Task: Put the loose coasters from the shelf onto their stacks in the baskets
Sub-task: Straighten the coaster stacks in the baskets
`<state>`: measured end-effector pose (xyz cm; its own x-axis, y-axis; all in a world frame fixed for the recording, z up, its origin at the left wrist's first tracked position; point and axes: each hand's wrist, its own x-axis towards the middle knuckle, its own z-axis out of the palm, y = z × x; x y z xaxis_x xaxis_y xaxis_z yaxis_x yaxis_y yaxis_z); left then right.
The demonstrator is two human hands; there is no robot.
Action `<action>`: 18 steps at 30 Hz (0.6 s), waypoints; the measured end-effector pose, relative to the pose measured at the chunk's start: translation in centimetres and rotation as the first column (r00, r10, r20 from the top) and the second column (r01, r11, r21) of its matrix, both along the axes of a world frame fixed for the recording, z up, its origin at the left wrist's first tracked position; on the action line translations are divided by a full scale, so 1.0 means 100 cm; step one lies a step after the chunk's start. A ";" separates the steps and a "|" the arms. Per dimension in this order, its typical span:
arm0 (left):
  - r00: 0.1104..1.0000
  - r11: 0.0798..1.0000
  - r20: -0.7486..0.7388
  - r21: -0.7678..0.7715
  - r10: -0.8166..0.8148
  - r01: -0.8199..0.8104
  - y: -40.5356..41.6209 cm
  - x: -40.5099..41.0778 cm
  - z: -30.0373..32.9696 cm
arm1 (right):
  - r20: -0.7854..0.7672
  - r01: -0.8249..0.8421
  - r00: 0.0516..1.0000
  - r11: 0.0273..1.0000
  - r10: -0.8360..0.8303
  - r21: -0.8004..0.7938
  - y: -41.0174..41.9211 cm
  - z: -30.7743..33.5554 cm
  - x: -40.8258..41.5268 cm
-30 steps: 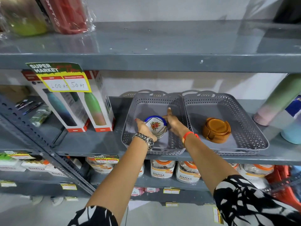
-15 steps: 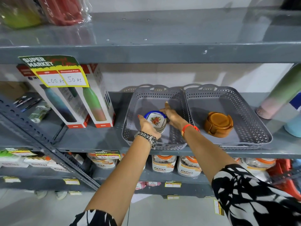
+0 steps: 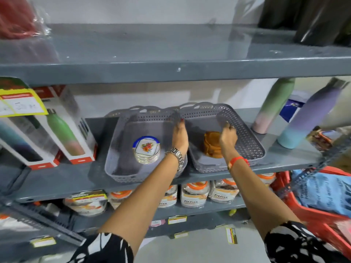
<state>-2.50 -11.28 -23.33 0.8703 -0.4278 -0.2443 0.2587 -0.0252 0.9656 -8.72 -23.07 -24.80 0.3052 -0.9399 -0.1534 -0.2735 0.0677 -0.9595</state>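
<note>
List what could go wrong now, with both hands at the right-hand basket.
1. The right basket already juts a little past the shelf edge; with the left hand and right hand on its sides, a pull could tip it off.
2. The brown coaster stack sits loose inside and may slide or topple.
3. The left forearm could nudge the left basket and its floral coaster stack.

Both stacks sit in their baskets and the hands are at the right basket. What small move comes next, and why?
Probably square up the right basket: the left hand and right hand are at its sides, empty, and the floral stack and brown stack look done, with no loose coasters visible.
</note>
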 end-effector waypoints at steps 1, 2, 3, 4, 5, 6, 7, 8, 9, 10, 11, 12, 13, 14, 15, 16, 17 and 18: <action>0.993 0.996 -0.086 -0.030 -0.085 0.082 -0.011 -0.010 0.001 | -0.014 -0.018 1.000 0.999 0.019 0.030 -0.009 -0.003 -0.006; 0.969 0.988 -0.198 -0.074 -0.146 0.133 -0.021 -0.019 0.000 | -0.025 -0.041 0.999 0.997 0.043 0.058 -0.019 -0.008 -0.009; 0.930 0.979 -0.311 -0.111 -0.196 0.169 -0.029 -0.026 -0.001 | -0.031 -0.068 0.997 0.992 0.072 0.102 -0.029 -0.014 -0.010; 0.878 0.972 -0.422 -0.152 -0.228 0.179 -0.036 -0.029 -0.003 | -0.028 -0.084 0.996 0.985 0.089 0.152 -0.039 -0.021 -0.010; 0.832 0.968 -0.497 -0.162 -0.246 0.189 -0.040 -0.032 -0.008 | -0.039 -0.090 0.994 0.974 0.101 0.206 -0.045 -0.024 -0.011; 0.793 0.967 -0.554 -0.174 -0.254 0.189 -0.044 -0.034 -0.011 | -0.049 -0.093 0.993 0.964 0.108 0.249 -0.050 -0.026 -0.013; 0.779 0.967 -0.574 -0.152 -0.254 0.203 -0.047 -0.035 -0.016 | -0.061 -0.097 0.991 0.954 0.118 0.283 -0.050 -0.024 -0.014; 0.765 0.968 -0.593 -0.149 -0.251 0.203 -0.048 -0.036 -0.018 | -0.061 -0.115 0.988 0.946 0.140 0.303 -0.049 -0.022 -0.016; 0.763 0.969 -0.598 -0.130 -0.246 0.211 -0.049 -0.035 -0.019 | -0.072 -0.129 0.985 0.942 0.158 0.309 -0.045 -0.017 -0.017; 0.761 0.973 -0.606 -0.122 -0.230 0.197 -0.050 -0.033 -0.022 | -0.080 -0.131 0.983 0.942 0.163 0.308 -0.044 -0.017 -0.018; 0.767 0.975 -0.603 -0.113 -0.220 0.191 -0.052 -0.030 -0.024 | -0.087 -0.124 0.984 0.944 0.157 0.307 -0.043 -0.018 -0.017; 0.775 0.975 -0.593 -0.101 -0.219 0.198 -0.054 -0.029 -0.026 | -0.090 -0.115 0.985 0.948 0.148 0.297 -0.043 -0.020 -0.017; 0.788 0.975 -0.576 -0.079 -0.216 0.209 -0.053 -0.029 -0.025 | -0.094 -0.111 0.985 0.948 0.145 0.298 -0.040 -0.018 -0.017; 0.796 0.975 -0.566 -0.071 -0.214 0.212 -0.054 -0.028 -0.024 | -0.090 -0.105 0.986 0.948 0.137 0.300 -0.041 -0.021 -0.016; 0.804 0.974 -0.554 -0.066 -0.217 0.217 -0.053 -0.030 -0.022 | -0.089 -0.103 0.987 0.947 0.136 0.306 -0.038 -0.019 -0.017; 0.809 0.973 -0.545 -0.063 -0.221 0.223 -0.053 -0.030 -0.022 | -0.084 -0.104 0.987 0.947 0.135 0.305 -0.038 -0.021 -0.016; 0.816 0.971 -0.535 -0.044 -0.221 0.234 -0.051 -0.030 -0.019 | -0.091 -0.092 0.988 0.946 0.126 0.311 -0.034 -0.016 -0.017; 0.819 0.970 -0.527 -0.043 -0.227 0.241 -0.052 -0.029 -0.021 | -0.089 -0.085 0.989 0.942 0.120 0.325 -0.035 -0.019 -0.016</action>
